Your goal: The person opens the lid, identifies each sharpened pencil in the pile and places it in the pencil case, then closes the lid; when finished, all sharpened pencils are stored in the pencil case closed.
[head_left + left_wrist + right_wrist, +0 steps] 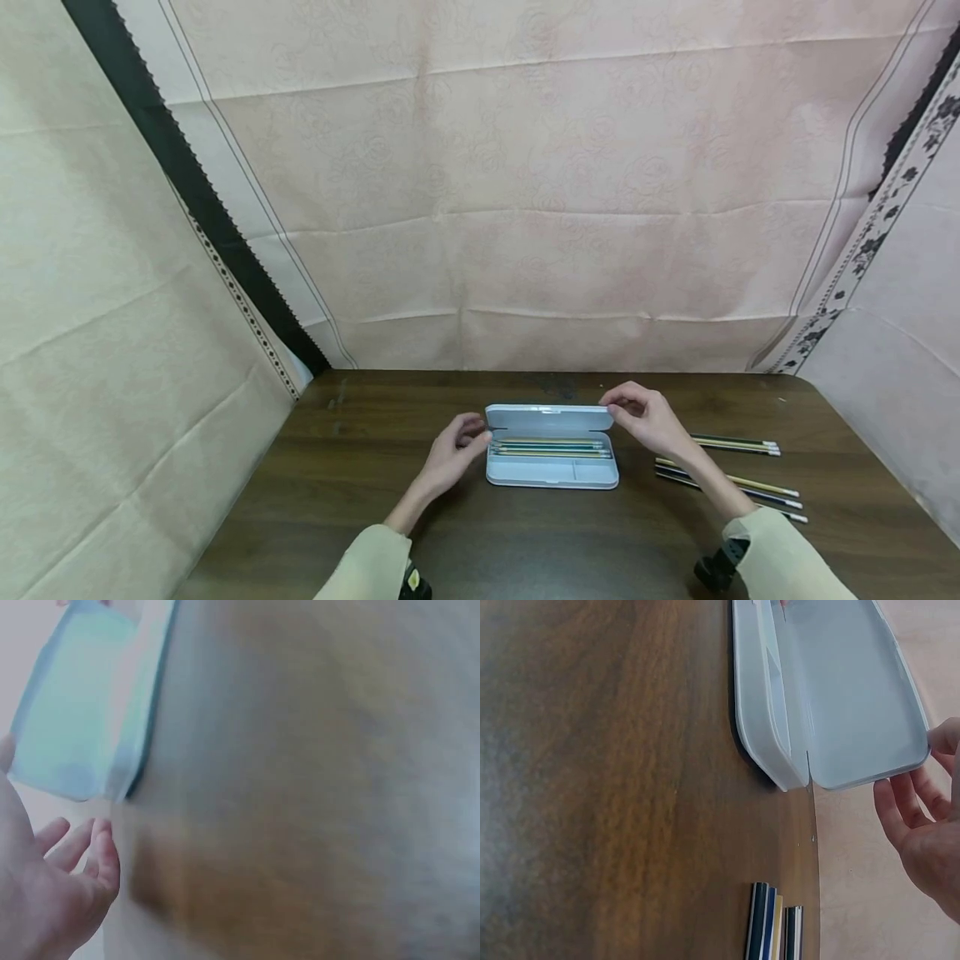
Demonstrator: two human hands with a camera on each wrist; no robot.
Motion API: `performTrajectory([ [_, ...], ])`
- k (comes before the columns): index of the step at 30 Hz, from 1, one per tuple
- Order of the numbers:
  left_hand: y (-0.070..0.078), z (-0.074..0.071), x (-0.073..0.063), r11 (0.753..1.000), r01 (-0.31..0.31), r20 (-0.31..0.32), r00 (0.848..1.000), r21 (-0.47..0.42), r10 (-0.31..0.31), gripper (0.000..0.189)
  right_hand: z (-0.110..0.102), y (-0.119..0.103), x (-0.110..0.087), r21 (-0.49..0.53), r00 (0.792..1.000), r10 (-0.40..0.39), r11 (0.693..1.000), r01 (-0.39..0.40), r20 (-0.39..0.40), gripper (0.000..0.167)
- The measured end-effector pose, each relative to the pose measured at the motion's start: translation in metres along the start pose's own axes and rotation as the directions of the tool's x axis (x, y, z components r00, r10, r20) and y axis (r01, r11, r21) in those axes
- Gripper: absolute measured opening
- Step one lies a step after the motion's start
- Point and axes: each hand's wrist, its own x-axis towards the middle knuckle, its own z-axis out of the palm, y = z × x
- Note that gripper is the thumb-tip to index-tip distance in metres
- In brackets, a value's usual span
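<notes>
A pale blue pencil case [536,473] lies with its lid [551,416] raised on its hinge. Several pencils [551,448] rest side by side in its long compartment. At the lid's right corner, my right hand [643,417] pinches the edge between thumb and fingers; the right wrist view shows this grip on the lid [862,697] closely. My left hand [453,454] is beside the case's left end, its thumb tip right at the rim. In the left wrist view its fingers [109,859] are loosely bent and hold nothing.
To the right on the brown wooden table [540,550] lie two groups of pencils, one farther back [735,445] and one nearer [765,493], partly under my right forearm. Pale cloth [555,208] hangs behind the table and at both sides.
</notes>
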Motion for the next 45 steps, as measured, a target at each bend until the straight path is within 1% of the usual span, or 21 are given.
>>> performTrajectory([
  [2,0.006,-0.002,0.004,1.0,-0.017,-0.079,0.997,-0.025,0.015,0.049,0.0,0.003,0.0,0.006,1.0,-0.014,1.0,0.014,-0.001,0.014],
  [4,0.013,-0.004,0.008,0.998,-0.057,-0.138,0.989,-0.034,0.052,0.041,0.001,0.012,0.0,0.016,1.0,-0.023,1.0,0.023,0.0,0.014],
  [5,0.017,-0.004,0.011,0.996,-0.08,-0.158,0.985,-0.039,0.073,0.037,0.002,0.017,0.0,0.02,1.0,-0.025,0.999,0.025,0.0,0.014],
  [7,0.023,-0.005,0.014,0.994,-0.107,-0.172,0.98,-0.034,0.1,0.031,0.004,0.028,0.001,0.02,0.999,-0.032,0.999,0.032,0.002,0.015],
  [10,0.029,-0.005,0.019,0.992,-0.123,-0.159,0.98,-0.03,0.117,0.025,0.006,0.04,0.001,0.026,1.0,-0.029,0.999,0.029,0.009,0.015],
  [12,0.032,-0.004,0.021,0.993,-0.111,-0.141,0.984,-0.028,0.106,0.022,0.006,0.044,0.001,0.032,0.999,-0.034,0.999,0.034,0.011,0.015],
  [18,0.033,0.002,0.025,0.993,-0.112,-0.12,0.987,-0.018,0.109,0.013,0.006,0.045,0.0,0.054,0.997,-0.072,0.996,0.071,0.006,0.018],
  [22,0.034,0.004,0.025,0.993,-0.116,-0.115,0.987,-0.007,0.115,0.011,0.005,0.043,-0.001,0.066,0.996,-0.088,0.994,0.086,0.018,0.018],
  [26,0.036,0.005,0.023,0.991,-0.133,-0.119,0.984,-0.017,0.13,0.009,0.005,0.04,-0.002,0.069,0.995,-0.093,0.994,0.09,0.04,0.018],
  [28,0.046,0.004,0.018,0.989,-0.145,-0.115,0.983,-0.027,0.141,0.007,0.005,0.041,-0.004,0.071,0.993,-0.105,0.992,0.101,0.05,0.019],
  [33,0.045,0.003,0.014,0.987,-0.157,-0.093,0.984,-0.044,0.153,0.005,0.006,0.043,-0.007,0.07,0.99,-0.118,0.991,0.112,0.077,0.021],
  [35,0.033,0.004,0.017,0.986,-0.159,-0.089,0.984,-0.051,0.154,0.005,0.007,0.043,-0.009,0.06,0.99,-0.113,0.992,0.108,0.086,0.021],
  [41,0.029,0.006,0.011,0.984,-0.175,-0.07,0.983,-0.038,0.172,0.009,0.009,0.044,-0.015,0.041,0.987,-0.126,0.992,0.122,0.101,0.017],
  [45,0.029,0.008,0.006,0.978,-0.205,-0.056,0.978,-0.04,0.203,0.008,0.012,0.044,-0.019,0.047,0.986,-0.144,0.989,0.141,0.079,0.018],
])
